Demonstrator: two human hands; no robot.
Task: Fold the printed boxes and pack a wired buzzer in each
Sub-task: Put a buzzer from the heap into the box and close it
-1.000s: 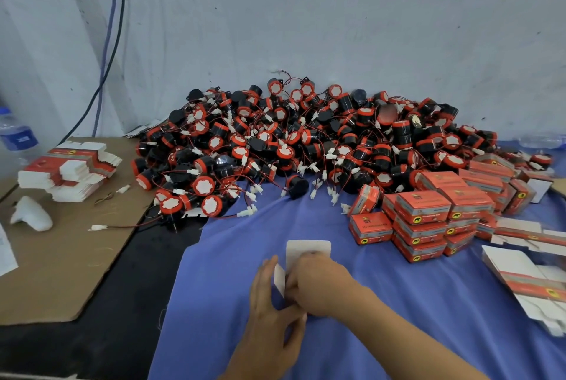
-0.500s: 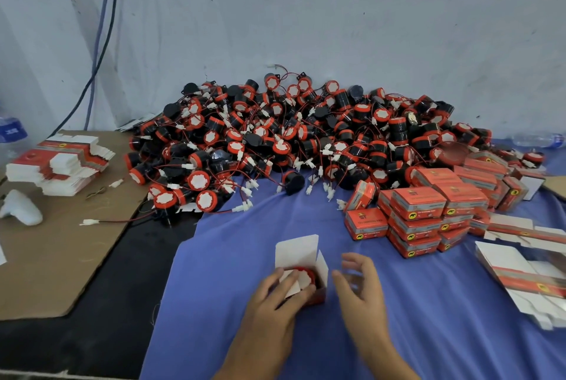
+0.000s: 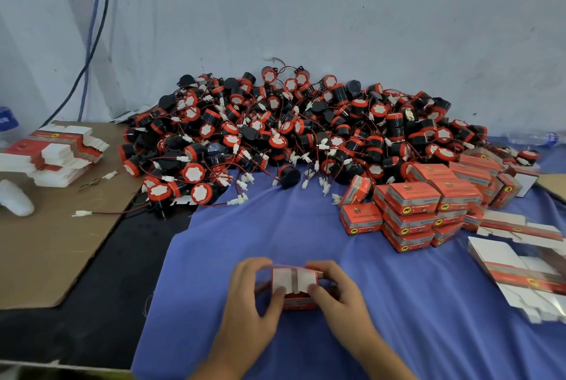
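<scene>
A small red printed box (image 3: 295, 301) sits on the blue cloth near the front edge. My left hand (image 3: 249, 297) grips its left side and my right hand (image 3: 338, 293) grips its right side. Both thumbs press the two white side flaps down over its top opening. The buzzer inside is hidden under the flaps. A big heap of red and black wired buzzers (image 3: 291, 134) lies against the wall behind. Closed red boxes (image 3: 412, 208) are stacked at the right.
Flat unfolded boxes lie in a stack (image 3: 55, 156) on the brown cardboard (image 3: 46, 251) at the left, and more flat ones (image 3: 520, 269) lie at the right. A white object (image 3: 15, 198) rests at the far left. Bare blue cloth (image 3: 275, 226) separates my hands from the heap.
The box stood open with its white lid flap up and a buzzer visible inside. Now both hands hold it and the side flaps are folded over the opening.
</scene>
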